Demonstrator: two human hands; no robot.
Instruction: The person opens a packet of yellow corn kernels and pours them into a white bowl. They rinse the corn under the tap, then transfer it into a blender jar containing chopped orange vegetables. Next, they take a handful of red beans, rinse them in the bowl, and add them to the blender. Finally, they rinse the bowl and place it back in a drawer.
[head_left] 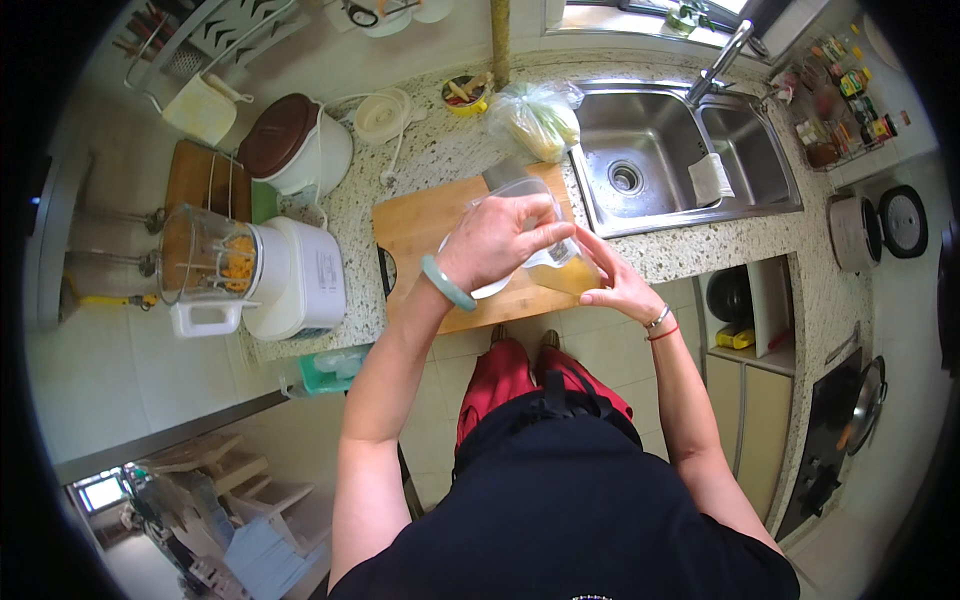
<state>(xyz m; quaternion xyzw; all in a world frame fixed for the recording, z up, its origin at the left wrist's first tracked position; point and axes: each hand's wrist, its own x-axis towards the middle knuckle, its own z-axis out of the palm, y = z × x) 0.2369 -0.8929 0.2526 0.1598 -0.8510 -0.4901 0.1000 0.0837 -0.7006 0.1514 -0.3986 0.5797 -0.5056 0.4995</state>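
Over the cutting board point(410, 225), my right hand point(625, 285) grips a clear container point(565, 275) with yellowish contents from its right side. My left hand point(500, 240), a pale green bangle at its wrist, is bent over the container's top with fingers pressed together; what they pinch is hidden. Clear plastic with a curved rim point(528, 187) shows just beyond the left knuckles. Partly covered by the left hand, something white and rounded, perhaps a bowl point(490, 290), sits on the board. A broad grey blade point(508, 172) lies at the board's far edge.
Left on the counter stands a white blender point(300, 280) with orange pieces in its jug point(205, 260). Behind it is a white pot with a brown lid point(280, 135). A bag of vegetables point(540, 120) lies beside the double sink point(640, 130). A yellow bowl point(466, 95) stands at the back.
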